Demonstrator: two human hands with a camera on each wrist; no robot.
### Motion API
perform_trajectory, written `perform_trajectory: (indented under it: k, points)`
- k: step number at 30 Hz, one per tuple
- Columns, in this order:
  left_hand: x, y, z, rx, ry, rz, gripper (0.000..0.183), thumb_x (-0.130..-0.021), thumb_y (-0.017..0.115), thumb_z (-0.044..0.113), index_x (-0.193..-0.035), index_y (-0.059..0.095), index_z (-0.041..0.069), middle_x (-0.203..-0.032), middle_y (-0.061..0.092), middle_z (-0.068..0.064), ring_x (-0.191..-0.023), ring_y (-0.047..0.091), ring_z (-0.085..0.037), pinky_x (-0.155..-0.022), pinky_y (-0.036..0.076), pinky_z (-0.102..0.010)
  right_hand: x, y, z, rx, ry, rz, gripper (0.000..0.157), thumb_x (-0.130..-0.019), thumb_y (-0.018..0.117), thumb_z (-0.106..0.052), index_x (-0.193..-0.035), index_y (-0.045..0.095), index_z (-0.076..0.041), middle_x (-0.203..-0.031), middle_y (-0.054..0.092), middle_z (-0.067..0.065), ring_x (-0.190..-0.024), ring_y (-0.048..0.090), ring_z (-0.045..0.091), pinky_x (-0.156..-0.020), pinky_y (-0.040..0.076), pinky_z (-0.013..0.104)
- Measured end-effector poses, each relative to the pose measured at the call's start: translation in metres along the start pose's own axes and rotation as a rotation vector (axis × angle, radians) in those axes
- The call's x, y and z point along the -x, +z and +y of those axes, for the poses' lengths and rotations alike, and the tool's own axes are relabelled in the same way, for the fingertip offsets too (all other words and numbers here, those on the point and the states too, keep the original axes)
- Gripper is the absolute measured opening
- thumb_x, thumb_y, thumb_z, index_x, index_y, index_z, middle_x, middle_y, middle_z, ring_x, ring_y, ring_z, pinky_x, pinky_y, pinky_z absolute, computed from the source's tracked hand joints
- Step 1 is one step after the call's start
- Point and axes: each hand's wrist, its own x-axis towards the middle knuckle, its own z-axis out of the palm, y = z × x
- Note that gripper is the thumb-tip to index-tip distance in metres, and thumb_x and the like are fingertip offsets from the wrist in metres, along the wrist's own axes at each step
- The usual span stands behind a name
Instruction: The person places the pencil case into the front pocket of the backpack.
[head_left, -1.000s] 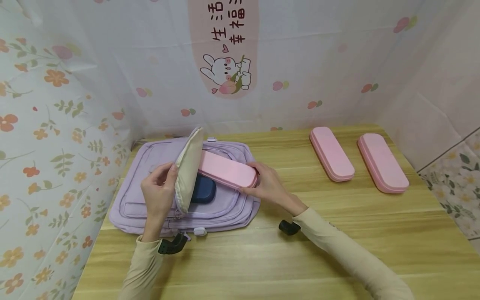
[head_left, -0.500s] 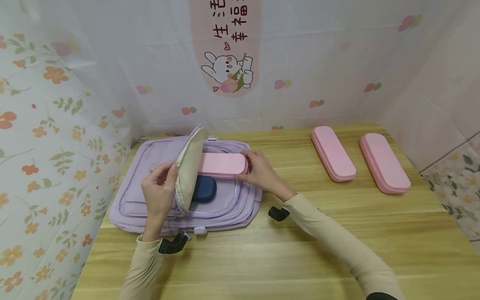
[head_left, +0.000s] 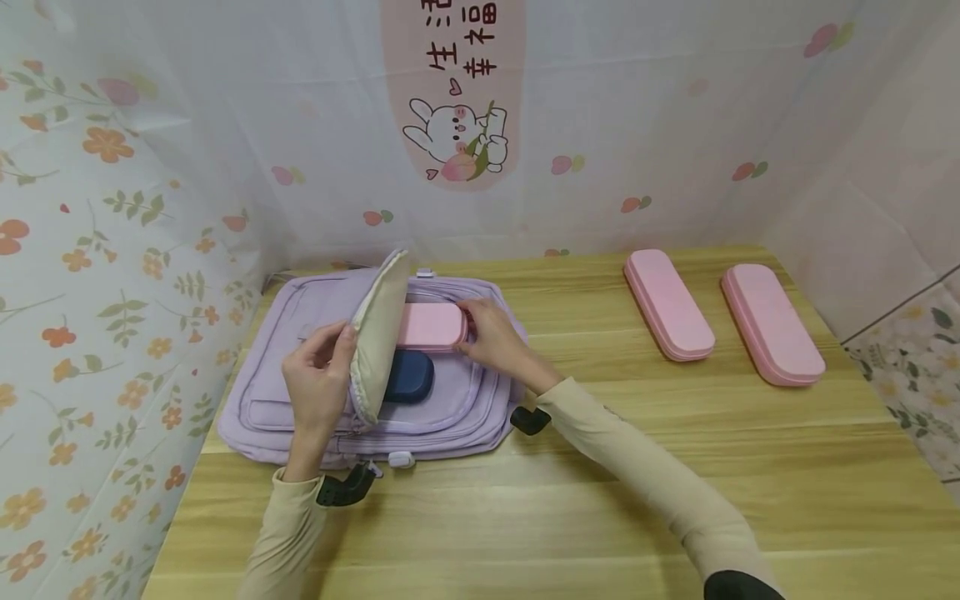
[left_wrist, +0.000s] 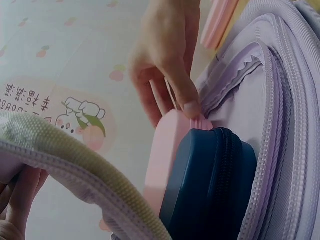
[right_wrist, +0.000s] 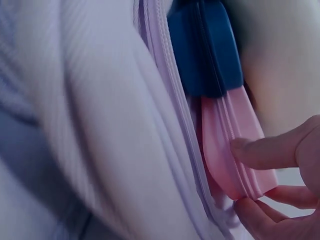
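Observation:
A lilac backpack (head_left: 300, 308) lies flat on the table with its front pocket unzipped. My left hand (head_left: 322, 375) pinches the edge of the cream-lined pocket flap (head_left: 378, 342) and holds it raised. With thumb and fingers my right hand (head_left: 498, 337) grips the near end of a pink zippered case (head_left: 431, 325), whose far end is hidden under the flap. Beside it in the pocket sits a dark blue zippered case (head_left: 408, 377), partly covered by the flap. In the left wrist view the blue case (left_wrist: 205, 185) stands right alongside the pink case (left_wrist: 167, 145).
Two more pink cases, a nearer-to-middle one (head_left: 669, 307) and an outer one (head_left: 772, 325), lie at the right of the wooden table (head_left: 600, 517). A patterned cloth (head_left: 315, 125) hangs behind the table and along the left.
My right hand has pushed the pink case leftward, deeper under the flap, and its slant has straightened. My left hand keeps holding the flap up.

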Motion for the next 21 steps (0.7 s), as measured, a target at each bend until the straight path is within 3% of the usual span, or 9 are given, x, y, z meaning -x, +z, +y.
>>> perform_trajectory:
  k: [9,21]
  points:
    - [0.001,-0.001,-0.001,-0.003,-0.007,-0.001,0.016,-0.094,0.067,0.001,-0.101,0.074,-0.011,-0.082,0.068,0.025,-0.069,0.064,0.005,-0.063,0.050,-0.009,-0.010,0.015,-0.005,-0.024,-0.022,-0.008,0.057,-0.081,0.078,0.000,-0.132,0.056,0.011,-0.127,0.064,0.026,-0.125,0.057,0.038,-0.112,0.041,0.046]
    - [0.002,-0.003,-0.004,0.001,-0.019,-0.004,0.017,-0.094,0.067,0.001,-0.102,0.074,-0.012,-0.083,0.068,0.025,-0.071,0.065,0.006,-0.065,0.052,-0.009,-0.009,0.016,-0.004,-0.043,-0.009,-0.035,0.055,-0.084,0.077,-0.003,-0.132,0.056,0.011,-0.126,0.065,0.026,-0.117,0.065,0.034,-0.103,0.052,0.040]
